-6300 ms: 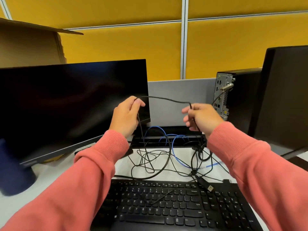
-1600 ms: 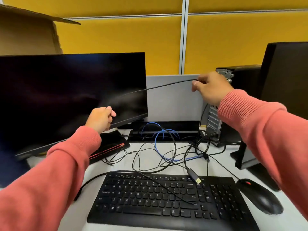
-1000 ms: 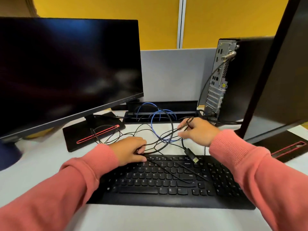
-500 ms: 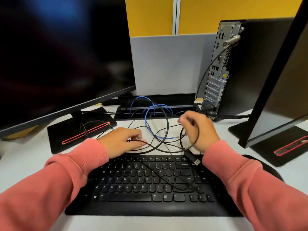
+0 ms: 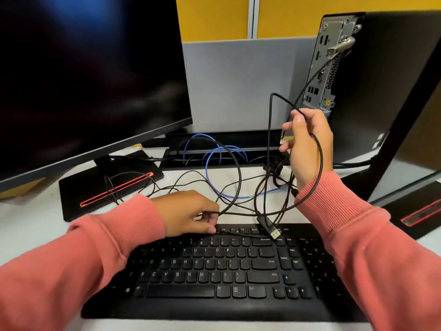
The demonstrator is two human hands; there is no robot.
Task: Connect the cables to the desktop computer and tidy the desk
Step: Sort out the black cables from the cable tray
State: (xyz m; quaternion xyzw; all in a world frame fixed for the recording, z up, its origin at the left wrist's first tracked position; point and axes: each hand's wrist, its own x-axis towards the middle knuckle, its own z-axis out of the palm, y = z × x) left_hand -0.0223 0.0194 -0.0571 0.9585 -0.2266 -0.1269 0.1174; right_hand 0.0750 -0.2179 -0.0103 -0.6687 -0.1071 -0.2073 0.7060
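A tangle of black cables [image 5: 238,187] lies on the desk behind the keyboard [image 5: 214,271]. My right hand [image 5: 307,149] is raised in front of the desktop computer [image 5: 372,87] and holds a loop of black cable that hangs down around my wrist. The cable's free plug [image 5: 272,229] dangles over the keyboard's top edge. My left hand [image 5: 191,212] rests at the keyboard's top edge and pinches a thin black cable. A blue cable [image 5: 214,158] loops behind the tangle. One cable is plugged into the computer's rear panel [image 5: 338,47].
A large monitor [image 5: 83,75] stands on the left with its red-striped base [image 5: 107,185]. A second monitor [image 5: 417,115] stands at the right, close to the computer. A grey partition [image 5: 238,82] and a black cable tray [image 5: 224,149] run along the back.
My right hand has lifted from the desk up in front of the computer, drawing a cable loop with it. My left hand stays low at the keyboard's edge, still pinching a cable.
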